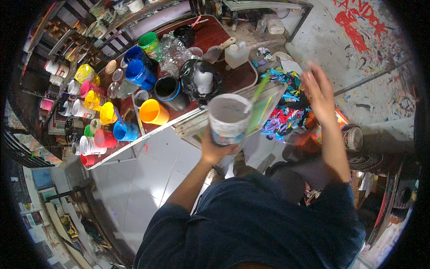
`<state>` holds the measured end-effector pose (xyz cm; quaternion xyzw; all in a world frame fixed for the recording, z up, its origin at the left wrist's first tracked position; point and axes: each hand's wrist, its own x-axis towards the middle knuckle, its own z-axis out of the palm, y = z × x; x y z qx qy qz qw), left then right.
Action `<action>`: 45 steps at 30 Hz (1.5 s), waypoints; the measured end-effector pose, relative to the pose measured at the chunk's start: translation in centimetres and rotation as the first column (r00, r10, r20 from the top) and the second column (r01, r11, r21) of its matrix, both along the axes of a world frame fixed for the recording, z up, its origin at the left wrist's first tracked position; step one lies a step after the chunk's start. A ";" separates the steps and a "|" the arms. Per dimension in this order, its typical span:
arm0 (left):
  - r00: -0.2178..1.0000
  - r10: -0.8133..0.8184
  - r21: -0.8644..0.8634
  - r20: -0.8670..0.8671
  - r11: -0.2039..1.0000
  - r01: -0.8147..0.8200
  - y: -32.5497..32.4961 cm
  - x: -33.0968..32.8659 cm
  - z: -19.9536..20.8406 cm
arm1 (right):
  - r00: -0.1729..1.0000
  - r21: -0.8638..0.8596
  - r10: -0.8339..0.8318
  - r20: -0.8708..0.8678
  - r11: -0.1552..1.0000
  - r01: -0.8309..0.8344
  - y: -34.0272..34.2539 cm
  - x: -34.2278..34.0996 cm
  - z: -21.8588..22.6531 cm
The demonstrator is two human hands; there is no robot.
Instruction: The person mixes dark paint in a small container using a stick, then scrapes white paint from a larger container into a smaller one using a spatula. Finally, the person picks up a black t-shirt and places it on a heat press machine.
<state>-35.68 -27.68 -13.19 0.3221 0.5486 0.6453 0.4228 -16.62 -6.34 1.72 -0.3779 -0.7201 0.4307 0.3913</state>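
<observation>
My left hand [216, 150] is wrapped round the lower side of a white plastic tub [227, 127], held up in front of my body. Its inside looks whitish, and paint smears mark its outer wall. A bright green stick [260, 88] rises from the tub's right rim; its lower end is hard to make out. My right hand [319, 92] is raised to the right, away from the tub, with its fingers stretched out and slightly blurred. I see nothing in it. Beyond the tub, a black plastic-covered container [190, 74] stands on the table.
A dark red table [233, 80] carries many paint pots, among them an orange cup [153, 112], a blue bucket [140, 74] and a white jug [237, 54]. Framed panels [190, 127] lean at its near edge. Colourful rags [286, 114] lie to the right.
</observation>
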 end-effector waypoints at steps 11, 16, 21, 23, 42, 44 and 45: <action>0.674 0.587 0.300 -0.449 0.809 -0.505 22.5 1.8 -10.4 | 0.978 -0.356 -0.198 -0.059 0.920 0.165 1.6 9.3 -12.3; 0.670 0.681 0.394 -0.297 0.726 -0.564 25.4 -0.9 -15.5 | 0.888 -0.505 0.038 -0.458 0.811 -0.296 4.7 7.5 -14.7; 0.643 0.617 0.061 -0.454 0.741 -0.669 25.3 -1.4 -15.7 | 0.700 -0.503 0.075 -0.711 0.642 -0.579 6.5 4.4 -15.3; 0.653 0.577 -0.023 -0.491 0.741 -0.671 25.0 -1.2 -15.7 | 0.677 -0.496 0.106 -0.728 0.601 -0.627 6.9 3.9 -15.6; 0.876 0.134 -0.366 -0.464 0.871 -0.327 1.2 2.8 -10.5 | 0.909 -0.693 0.390 0.145 0.697 -0.188 1.8 0.8 -22.9; 0.869 0.110 -0.483 -0.482 0.794 -0.368 -3.7 1.5 -11.2 | 0.889 -0.691 0.448 0.100 0.674 -0.261 0.1 -1.0 -22.6; 0.887 0.100 -0.588 -0.450 0.715 -0.379 -6.5 0.9 -11.5 | 0.812 -0.595 0.566 0.138 0.703 -0.389 -0.2 -1.4 -24.0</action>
